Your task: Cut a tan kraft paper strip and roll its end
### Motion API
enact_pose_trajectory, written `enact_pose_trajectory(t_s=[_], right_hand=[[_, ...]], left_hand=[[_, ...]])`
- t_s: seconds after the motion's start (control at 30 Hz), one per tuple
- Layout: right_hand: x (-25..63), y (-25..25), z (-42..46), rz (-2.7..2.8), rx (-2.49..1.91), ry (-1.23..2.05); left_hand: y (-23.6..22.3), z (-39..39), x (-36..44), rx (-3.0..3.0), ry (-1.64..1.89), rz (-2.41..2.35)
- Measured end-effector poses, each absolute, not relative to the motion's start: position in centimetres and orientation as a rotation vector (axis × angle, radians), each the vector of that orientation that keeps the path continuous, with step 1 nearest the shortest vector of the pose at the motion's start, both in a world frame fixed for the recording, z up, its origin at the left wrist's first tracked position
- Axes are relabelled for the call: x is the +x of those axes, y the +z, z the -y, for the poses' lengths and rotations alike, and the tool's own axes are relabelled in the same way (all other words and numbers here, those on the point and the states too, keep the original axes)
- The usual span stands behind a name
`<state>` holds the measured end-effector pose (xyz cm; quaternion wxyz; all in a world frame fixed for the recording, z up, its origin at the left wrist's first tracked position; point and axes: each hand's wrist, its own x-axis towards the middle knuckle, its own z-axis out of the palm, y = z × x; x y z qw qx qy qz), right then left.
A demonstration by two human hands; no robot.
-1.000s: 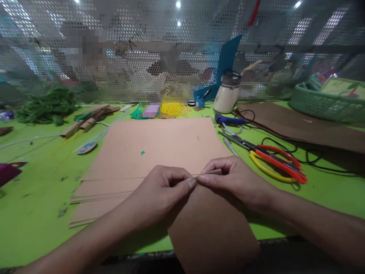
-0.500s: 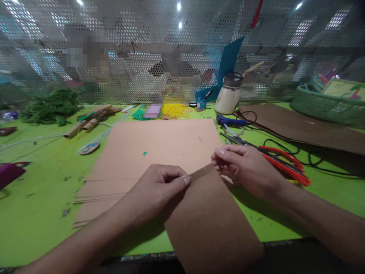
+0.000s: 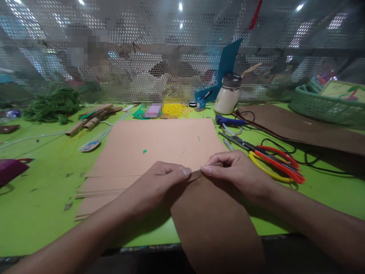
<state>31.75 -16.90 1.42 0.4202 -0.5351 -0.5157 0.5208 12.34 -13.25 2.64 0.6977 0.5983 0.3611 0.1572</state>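
Observation:
A brown paper sheet [image 3: 216, 224] lies in front of me and hangs over the table's near edge. Its far edge is folded over. My left hand [image 3: 159, 184] is closed and pinches that folded edge near the middle. My right hand [image 3: 236, 173] is closed too and pinches the same edge just to the right, thumb tips almost touching. Under the brown sheet lies a stack of lighter tan sheets [image 3: 154, 146] on the green table [image 3: 42, 190].
Red and yellow scissors [image 3: 273, 161] and a black cord [image 3: 313, 160] lie right of my right hand. Behind are a blue tool [image 3: 229, 122], a cream jar [image 3: 228, 97], yellow strands [image 3: 173, 110], paper rolls [image 3: 91, 118], green yarn [image 3: 53, 104], a green basket [image 3: 327, 104] and a perforated screen [image 3: 142, 57].
My right hand slid right along the folded edge half a second ago, then came back to the middle beside my left hand. The left hand stayed pinching the edge.

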Motion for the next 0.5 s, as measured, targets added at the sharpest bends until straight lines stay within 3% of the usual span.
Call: enact_pose_trajectory(t_s=[0.3,0.5], right_hand=[[31.55,1.32,17.02,1.424,-1.316,1.385],[31.08,1.72,17.18,1.574,-1.346,1.235]], left_hand=[[2.57,13.02,12.8,1.551,0.236,-0.824],[2.5,13.56,13.1,1.616,0.278,-0.876]])
